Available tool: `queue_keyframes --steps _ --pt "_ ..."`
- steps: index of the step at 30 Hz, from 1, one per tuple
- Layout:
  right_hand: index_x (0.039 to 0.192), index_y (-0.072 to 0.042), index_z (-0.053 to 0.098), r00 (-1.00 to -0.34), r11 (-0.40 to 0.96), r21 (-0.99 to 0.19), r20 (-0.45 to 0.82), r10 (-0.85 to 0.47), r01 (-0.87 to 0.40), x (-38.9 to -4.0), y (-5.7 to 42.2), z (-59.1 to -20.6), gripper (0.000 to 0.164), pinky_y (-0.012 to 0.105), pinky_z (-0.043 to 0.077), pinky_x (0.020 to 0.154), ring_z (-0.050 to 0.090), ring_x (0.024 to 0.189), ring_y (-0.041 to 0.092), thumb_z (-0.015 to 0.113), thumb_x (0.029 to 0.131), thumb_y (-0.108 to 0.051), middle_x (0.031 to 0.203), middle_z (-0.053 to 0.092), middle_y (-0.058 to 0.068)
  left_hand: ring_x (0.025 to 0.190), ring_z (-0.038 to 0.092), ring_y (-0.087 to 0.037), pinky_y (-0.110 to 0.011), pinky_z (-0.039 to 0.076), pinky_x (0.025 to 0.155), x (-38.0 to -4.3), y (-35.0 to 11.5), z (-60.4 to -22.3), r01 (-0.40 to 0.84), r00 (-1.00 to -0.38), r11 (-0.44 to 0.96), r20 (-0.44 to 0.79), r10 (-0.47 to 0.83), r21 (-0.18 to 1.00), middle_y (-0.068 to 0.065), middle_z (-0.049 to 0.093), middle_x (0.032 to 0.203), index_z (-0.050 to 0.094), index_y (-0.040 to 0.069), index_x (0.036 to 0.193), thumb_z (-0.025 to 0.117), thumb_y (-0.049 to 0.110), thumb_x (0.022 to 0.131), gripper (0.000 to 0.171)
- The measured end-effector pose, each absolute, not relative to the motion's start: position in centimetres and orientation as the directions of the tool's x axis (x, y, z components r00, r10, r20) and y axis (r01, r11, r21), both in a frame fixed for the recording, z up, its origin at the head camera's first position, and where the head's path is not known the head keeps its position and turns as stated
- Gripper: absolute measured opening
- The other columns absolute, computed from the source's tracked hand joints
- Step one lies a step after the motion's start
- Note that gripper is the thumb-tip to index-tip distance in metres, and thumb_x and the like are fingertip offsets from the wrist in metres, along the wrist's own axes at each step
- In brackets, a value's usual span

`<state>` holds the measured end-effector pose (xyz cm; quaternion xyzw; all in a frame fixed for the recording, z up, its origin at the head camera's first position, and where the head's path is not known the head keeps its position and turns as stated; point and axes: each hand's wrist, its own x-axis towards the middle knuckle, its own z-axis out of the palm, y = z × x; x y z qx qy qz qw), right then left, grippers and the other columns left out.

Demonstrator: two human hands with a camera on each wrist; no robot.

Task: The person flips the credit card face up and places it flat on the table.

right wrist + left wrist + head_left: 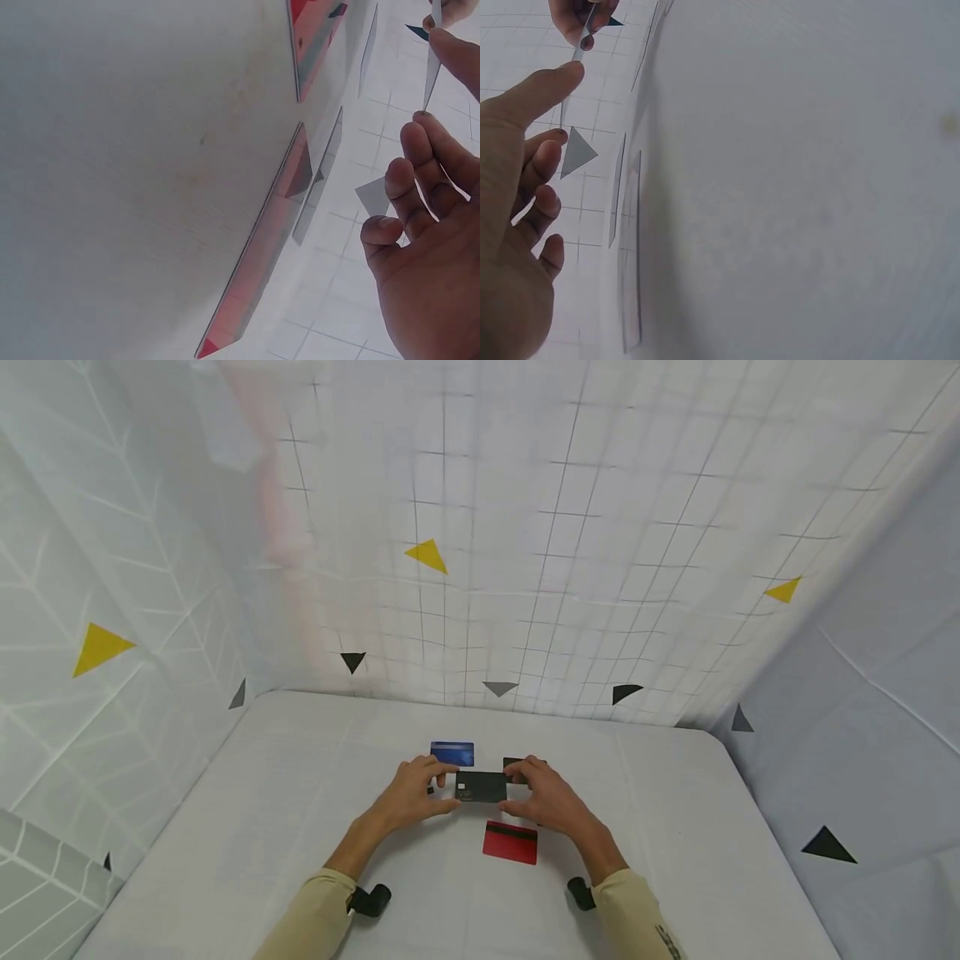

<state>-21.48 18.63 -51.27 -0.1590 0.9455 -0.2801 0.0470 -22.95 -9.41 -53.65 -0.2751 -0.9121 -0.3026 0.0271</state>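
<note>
Together, two hands hold one black VIP card (481,787) above the white table (675,827): the left hand (411,793) pinches one end, the right hand (549,795) the other, thumbs opposite fingertips. One blue card (452,754) lies beyond, one red card (510,842) nearer the person, and one dark card (512,762) partly behind the right hand.
</note>
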Motion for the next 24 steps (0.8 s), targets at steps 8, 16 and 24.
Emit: queue_keyframes --steps 8,16,24 --pt "0.127 -0.018 0.064 -0.928 0.779 -0.561 -0.047 -0.369 -0.281 -21.94 18.85 -51.25 0.056 0.041 0.052 0.088 0.057 0.104 0.020 0.083 0.080 -0.041 0.112 0.060 0.001 0.094 0.047 -0.014 -0.043 0.036 0.090 -23.08 -9.30 -53.93 0.488 -0.865 0.700 0.185 0.466 0.522 0.002 0.057 0.089 0.068 0.017 0.128 0.084 0.044 0.080 0.057" --pt "0.125 -0.019 0.066 -0.930 0.796 -0.547 -0.077 -0.358 -0.261 -22.18 18.86 -51.83 0.054 0.039 0.052 0.087 0.055 0.101 0.017 0.084 0.079 -0.041 0.109 0.060 -0.002 0.090 0.046 -0.013 -0.041 0.034 0.086 -23.09 -9.15 -54.10 0.491 -0.864 0.708 0.179 0.471 0.507 0.006 0.055 0.087 0.070 0.018 0.125 0.085 0.044 0.079 0.056" --pt "0.124 -0.020 0.068 -0.935 0.834 -0.498 -0.116 -0.335 -0.237 -22.32 18.62 -51.84 0.054 0.039 0.053 0.085 0.055 0.097 0.015 0.084 0.078 -0.044 0.105 0.059 -0.005 0.087 0.045 -0.014 -0.042 0.034 0.083 -23.07 -8.94 -53.95 0.504 -0.856 0.710 0.171 0.488 0.492 0.008 0.053 0.085 0.070 0.015 0.124 0.085 0.039 0.079 0.053"
